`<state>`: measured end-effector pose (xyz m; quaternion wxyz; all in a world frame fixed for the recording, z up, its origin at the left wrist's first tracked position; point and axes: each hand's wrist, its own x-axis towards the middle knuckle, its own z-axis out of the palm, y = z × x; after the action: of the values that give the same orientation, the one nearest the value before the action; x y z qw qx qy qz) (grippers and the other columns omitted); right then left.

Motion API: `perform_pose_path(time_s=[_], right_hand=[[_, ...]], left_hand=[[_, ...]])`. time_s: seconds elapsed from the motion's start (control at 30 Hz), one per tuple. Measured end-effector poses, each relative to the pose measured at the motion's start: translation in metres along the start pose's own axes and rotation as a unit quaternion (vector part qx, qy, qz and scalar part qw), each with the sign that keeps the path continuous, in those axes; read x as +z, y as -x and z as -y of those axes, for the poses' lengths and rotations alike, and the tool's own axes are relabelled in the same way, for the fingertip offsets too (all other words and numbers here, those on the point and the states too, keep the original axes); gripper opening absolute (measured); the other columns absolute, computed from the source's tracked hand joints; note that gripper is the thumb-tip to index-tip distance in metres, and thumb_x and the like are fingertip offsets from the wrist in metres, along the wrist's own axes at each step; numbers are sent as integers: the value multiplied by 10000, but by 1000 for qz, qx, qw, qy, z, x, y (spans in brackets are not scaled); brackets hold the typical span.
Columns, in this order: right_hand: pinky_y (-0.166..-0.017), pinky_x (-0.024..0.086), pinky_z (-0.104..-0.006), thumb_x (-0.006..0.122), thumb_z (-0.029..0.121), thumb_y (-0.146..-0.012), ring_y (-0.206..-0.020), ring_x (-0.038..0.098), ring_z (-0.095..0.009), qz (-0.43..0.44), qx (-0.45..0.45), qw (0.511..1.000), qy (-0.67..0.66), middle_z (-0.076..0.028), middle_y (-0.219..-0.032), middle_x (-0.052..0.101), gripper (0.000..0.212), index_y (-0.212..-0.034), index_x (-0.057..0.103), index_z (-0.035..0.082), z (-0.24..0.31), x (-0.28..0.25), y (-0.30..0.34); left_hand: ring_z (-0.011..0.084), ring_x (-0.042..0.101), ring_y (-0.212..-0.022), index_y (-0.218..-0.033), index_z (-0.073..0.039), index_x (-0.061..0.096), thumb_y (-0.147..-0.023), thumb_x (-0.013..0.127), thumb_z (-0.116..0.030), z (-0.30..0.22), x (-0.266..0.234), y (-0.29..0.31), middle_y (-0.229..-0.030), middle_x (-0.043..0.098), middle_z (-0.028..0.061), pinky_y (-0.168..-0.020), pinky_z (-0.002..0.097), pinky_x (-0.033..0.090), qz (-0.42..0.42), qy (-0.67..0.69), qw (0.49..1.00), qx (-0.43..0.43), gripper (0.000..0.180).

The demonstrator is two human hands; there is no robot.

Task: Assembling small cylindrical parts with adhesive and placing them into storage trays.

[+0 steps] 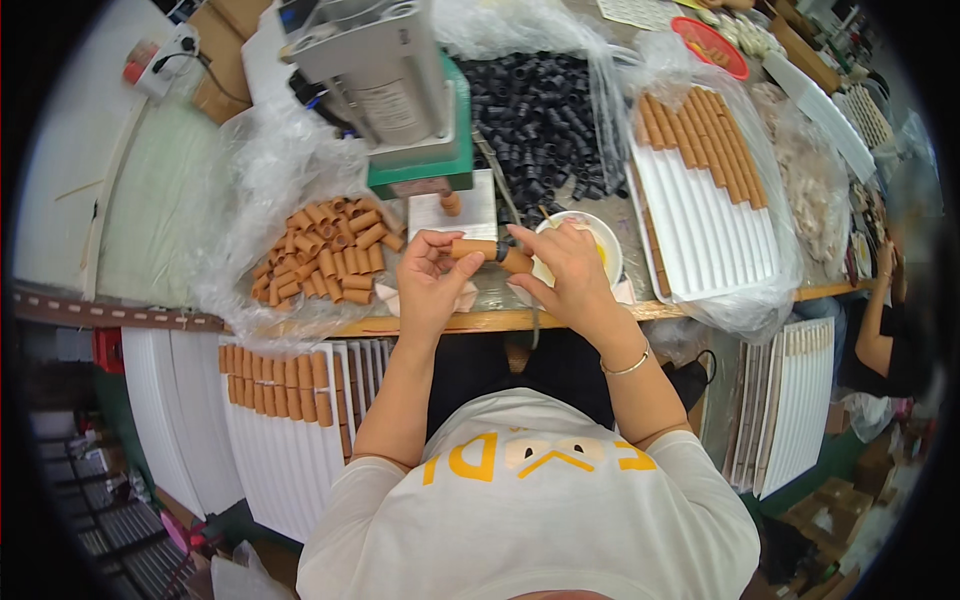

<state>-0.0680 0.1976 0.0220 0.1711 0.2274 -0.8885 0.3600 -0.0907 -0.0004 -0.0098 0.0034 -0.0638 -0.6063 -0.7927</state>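
Observation:
My left hand [430, 285] pinches an orange-brown tube [472, 248] between thumb and fingers. A short black ring [502, 251] sits at its right end, against a second brown piece [517, 262] held by my right hand [572, 275]. Whether the pieces are joined there I cannot tell. Behind my right hand stands a white bowl [612, 250] with something yellow in it and a thin stick at its rim. Just beyond my hands, a small brown tube [450, 204] stands under the green and grey bench press [420, 170].
Loose brown tubes [325, 255] lie heaped on plastic at the left. Many black rings [545, 120] fill a plastic-lined area behind. White ribbed trays hold rows of brown tubes at the right [700, 235] and below the table's left edge [285, 460]. Another person's arm [877, 310] shows at far right.

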Motion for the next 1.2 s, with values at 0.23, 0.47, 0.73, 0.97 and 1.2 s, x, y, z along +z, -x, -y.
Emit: perform_pose_path(time_s=[0.23,0.47,0.73,0.97,1.2], right_hand=[[-795,369,-395,779,103,-672,-886,517,-262,57,9,996,62,-61,-888,564,485,-1133,634,67,8,19,-6],[-728,421,-374,802,102,-659,-812,545,-280,137,39,983,-116,-85,-809,595,352,-977,666,40,-5,30,-21],[-739,471,-339,776,60,-689,-745,601,-263,77,87,986,-117,-85,-798,643,271,-920,639,26,-22,45,-40],[-787,383,-426,805,217,-672,-973,545,-283,48,134,990,14,-71,-882,626,298,-897,656,90,-36,98,-86],[-798,387,-426,832,336,-654,-1008,522,-303,-13,112,988,107,-97,-1032,559,630,-1165,602,48,-14,69,-58]], left_hand=[[43,548,-726,-916,-19,614,-747,804,-48,-20,-31,-6,-822,635,3,-653,192,454,87,-211,974,-8,256],[40,478,-603,-850,-28,627,-706,840,-148,-34,-40,-28,-668,561,-34,-550,199,410,186,-268,944,-53,284],[184,608,-807,-934,-6,633,-665,860,-176,-7,-41,-40,-865,647,64,-715,320,480,-60,-334,935,109,391],[285,636,-943,-1161,18,514,-827,667,-42,0,-62,-65,-1068,628,163,-803,353,496,-20,-352,933,74,373],[123,619,-927,-1214,-4,480,-971,536,-124,-28,-84,0,-985,664,48,-742,242,480,69,-58,994,-63,277]])
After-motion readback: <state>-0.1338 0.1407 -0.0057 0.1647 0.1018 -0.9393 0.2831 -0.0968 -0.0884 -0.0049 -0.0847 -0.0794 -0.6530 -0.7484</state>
